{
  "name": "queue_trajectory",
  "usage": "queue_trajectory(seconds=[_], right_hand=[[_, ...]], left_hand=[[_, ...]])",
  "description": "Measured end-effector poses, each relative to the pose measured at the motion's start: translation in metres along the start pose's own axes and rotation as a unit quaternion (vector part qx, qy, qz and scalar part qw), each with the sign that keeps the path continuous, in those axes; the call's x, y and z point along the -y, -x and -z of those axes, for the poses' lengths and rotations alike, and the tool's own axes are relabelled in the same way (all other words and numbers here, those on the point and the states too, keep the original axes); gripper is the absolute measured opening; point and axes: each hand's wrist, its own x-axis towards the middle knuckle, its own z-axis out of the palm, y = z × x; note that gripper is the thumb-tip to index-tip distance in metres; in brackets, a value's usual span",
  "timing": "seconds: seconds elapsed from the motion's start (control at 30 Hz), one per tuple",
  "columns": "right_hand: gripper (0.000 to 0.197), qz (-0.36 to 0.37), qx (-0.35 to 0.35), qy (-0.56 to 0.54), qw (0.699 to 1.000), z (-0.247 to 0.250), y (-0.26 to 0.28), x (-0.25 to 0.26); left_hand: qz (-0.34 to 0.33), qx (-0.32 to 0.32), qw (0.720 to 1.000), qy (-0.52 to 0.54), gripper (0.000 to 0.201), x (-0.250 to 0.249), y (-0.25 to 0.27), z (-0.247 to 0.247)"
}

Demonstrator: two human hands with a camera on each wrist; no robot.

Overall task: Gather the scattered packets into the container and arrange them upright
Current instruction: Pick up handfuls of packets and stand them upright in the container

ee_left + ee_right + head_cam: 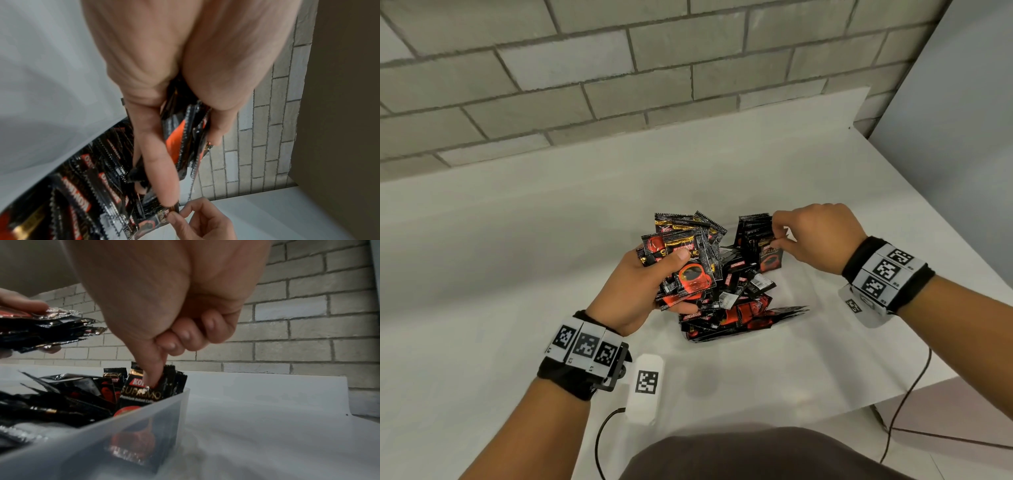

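White table (517, 240) against a grey brick wall (585, 68); on it we note a translucent container (144, 418), centre-right, with loose packets (736, 301) heaped inside. At its far right end upright packets (756, 236) stand in a row; our right hand (822, 236) pinches the nearest by its top edge. Left of it, above the heap, our left hand (640, 291) clutches a fanned stack of packets (685, 260), thumb on top.
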Motion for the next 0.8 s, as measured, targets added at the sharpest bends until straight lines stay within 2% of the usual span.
queue_trajectory(seconds=[0.17,0.5,0.57,0.63,0.7,0.73,0.8], right_hand=[[0.012,0.029,0.001,0.006,1.0,-0.006,0.006,0.004],[0.024,-0.015,0.028,-0.036,0.999,0.003,0.006,0.005],[0.021,-0.019,0.01,-0.092,0.996,0.014,0.007,0.013],[0.021,-0.01,-0.005,-0.215,0.977,0.029,0.008,0.025],[0.029,0.014,0.011,-0.344,0.939,0.044,0.008,0.04],[0.033,0.023,0.03,-0.38,0.924,0.049,0.007,0.046],[0.044,0.03,0.053,-0.4,0.914,0.049,0.006,0.055]], left_hand=[[-0.001,0.001,1.0,-0.002,0.03,0.0,0.0,-0.001],[0.001,0.016,1.0,0.0,0.03,-0.002,-0.001,-0.004],[0.004,0.027,1.0,0.004,0.032,-0.002,-0.001,-0.006],[0.004,0.041,0.999,0.01,0.036,-0.002,-0.002,-0.011],[0.004,0.059,0.998,0.013,0.038,-0.002,-0.003,-0.018],[0.003,0.065,0.998,0.013,0.041,-0.002,-0.004,-0.021],[-0.002,0.073,0.997,0.014,0.046,-0.003,-0.005,-0.026]])
